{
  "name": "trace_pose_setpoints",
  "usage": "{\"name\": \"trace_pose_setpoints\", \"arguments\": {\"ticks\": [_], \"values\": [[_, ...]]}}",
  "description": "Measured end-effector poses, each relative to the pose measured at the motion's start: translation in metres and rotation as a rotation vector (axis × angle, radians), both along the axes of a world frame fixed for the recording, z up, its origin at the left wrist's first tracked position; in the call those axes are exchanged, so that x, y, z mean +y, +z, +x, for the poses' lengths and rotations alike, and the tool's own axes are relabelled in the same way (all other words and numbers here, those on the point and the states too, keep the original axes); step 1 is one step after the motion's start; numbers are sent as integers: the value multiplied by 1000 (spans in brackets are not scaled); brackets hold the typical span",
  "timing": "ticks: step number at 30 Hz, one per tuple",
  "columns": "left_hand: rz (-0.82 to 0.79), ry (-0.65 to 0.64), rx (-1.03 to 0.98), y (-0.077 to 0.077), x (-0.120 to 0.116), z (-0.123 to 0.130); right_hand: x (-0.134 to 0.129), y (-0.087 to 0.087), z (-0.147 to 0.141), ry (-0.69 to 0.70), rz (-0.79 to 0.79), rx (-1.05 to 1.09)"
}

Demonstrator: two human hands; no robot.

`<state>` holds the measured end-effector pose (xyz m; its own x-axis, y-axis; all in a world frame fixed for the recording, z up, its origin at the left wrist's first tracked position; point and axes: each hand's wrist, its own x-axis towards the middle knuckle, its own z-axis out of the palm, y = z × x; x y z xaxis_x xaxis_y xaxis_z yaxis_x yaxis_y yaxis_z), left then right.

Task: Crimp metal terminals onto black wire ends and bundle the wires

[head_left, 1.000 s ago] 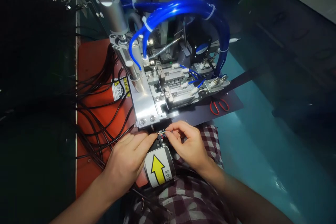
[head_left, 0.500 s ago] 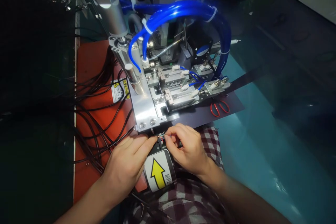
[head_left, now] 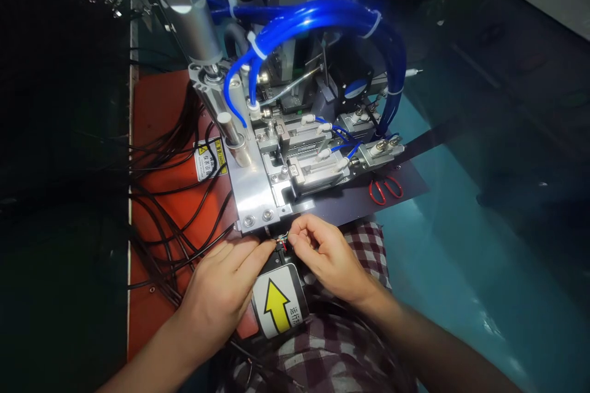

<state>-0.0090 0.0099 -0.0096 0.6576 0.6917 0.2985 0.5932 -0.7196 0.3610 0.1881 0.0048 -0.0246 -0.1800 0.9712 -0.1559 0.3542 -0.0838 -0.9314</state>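
Thin coloured wires (head_left: 283, 240) show between my two hands, at the front edge of the metal machine (head_left: 255, 196). My left hand (head_left: 225, 285) has its fingers pressed together, with the tips at the left side of the wires; a dark cable end may be under them, but it is mostly hidden. My right hand (head_left: 322, 252) pinches at the right side of the wires with thumb and forefinger. Just below the fingertips is a small black fixture (head_left: 278, 260), and nearer to me a white label with a yellow arrow (head_left: 277, 304).
Many black cables (head_left: 170, 227) run across the orange surface (head_left: 152, 104) on the left. Blue air hoses (head_left: 318, 15) arch over the machine. Red-handled scissors (head_left: 378, 192) lie on the dark plate at the right. A checked cloth (head_left: 318, 356) covers my lap.
My right hand has shifted slightly, and its thumb and forefinger are a little higher and curled closer together. My left hand stays nearly in place.
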Motion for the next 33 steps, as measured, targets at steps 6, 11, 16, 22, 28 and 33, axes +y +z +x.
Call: {"name": "trace_pose_setpoints", "arguments": {"ticks": [6,11,16,22,28,33], "values": [[10,3,5,1,-1,0,1,5,-1,17,25,-23],[16,5,7,1,0,1,2,2,-1,4,1,0],[25,8,4,3,1,2,2,4,-1,11,-3,-5],[39,10,9,2,1,1,3,4,-1,-6,11,-2],[24,11,10,1,1,1,2,0,0,-17,-9,-9],[22,5,1,2,1,1,1,-6,-2,-58,-78,58]]}}
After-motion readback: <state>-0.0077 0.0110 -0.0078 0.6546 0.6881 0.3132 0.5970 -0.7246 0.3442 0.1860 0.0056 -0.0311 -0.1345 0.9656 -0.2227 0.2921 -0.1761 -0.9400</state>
